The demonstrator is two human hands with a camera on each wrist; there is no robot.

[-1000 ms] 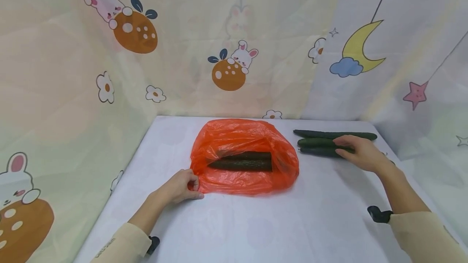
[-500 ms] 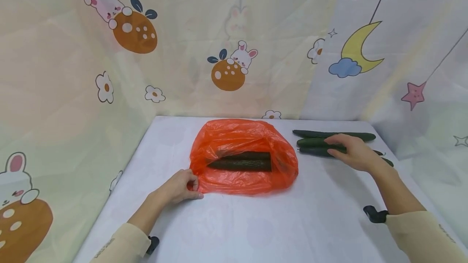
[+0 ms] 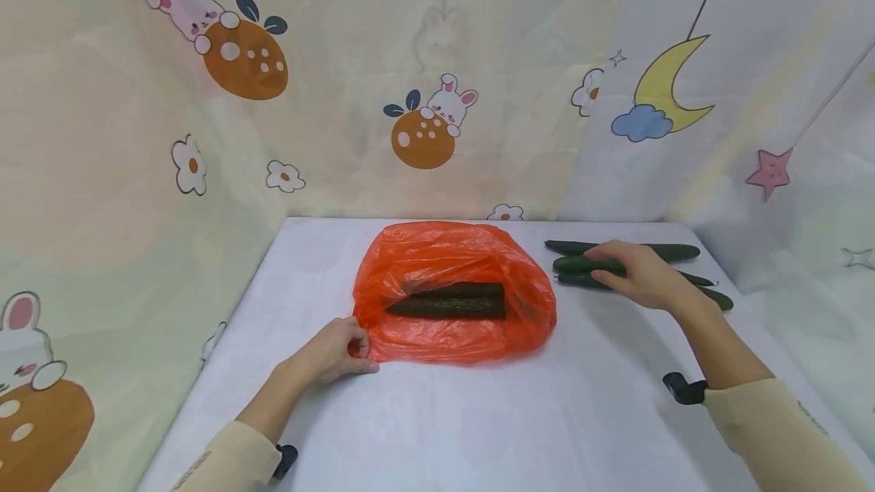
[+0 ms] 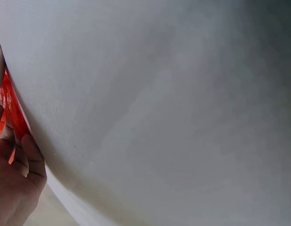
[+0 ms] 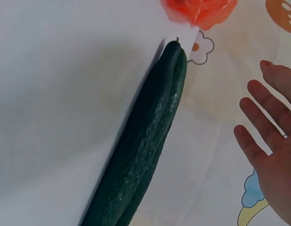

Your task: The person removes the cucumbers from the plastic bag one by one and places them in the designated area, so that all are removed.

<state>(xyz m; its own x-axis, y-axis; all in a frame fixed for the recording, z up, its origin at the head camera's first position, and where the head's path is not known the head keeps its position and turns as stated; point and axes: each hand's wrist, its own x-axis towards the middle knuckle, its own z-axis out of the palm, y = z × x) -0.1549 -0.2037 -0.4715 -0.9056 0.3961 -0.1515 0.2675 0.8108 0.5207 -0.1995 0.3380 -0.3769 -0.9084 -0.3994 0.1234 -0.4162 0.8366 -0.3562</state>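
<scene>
A red plastic bag (image 3: 437, 245) lies on the table with its mouth facing the head camera; two dark green cucumbers (image 3: 451, 308) show inside it. My left hand (image 3: 338, 349) pinches the bag's front left edge, and the left wrist view has the red film (image 4: 12, 106) between its fingers. At the right, several cucumbers (image 3: 673, 251) lie side by side. Over them hovers my right hand (image 3: 632, 273). The right wrist view shows that hand (image 5: 277, 141) with spread fingers, apart from the long cucumbers (image 5: 140, 136).
A white cloth (image 3: 478, 416) covers the table. Behind and beside it hang fabric walls (image 3: 328, 82) printed with rabbits, flowers and a moon. Dark wrist cameras (image 3: 683, 388) sit at both sleeves.
My right hand has slid left along the cucumbers, uncovering their right ends. The cucumbers, the bag and my left hand keep their places; the head view has shifted slightly.
</scene>
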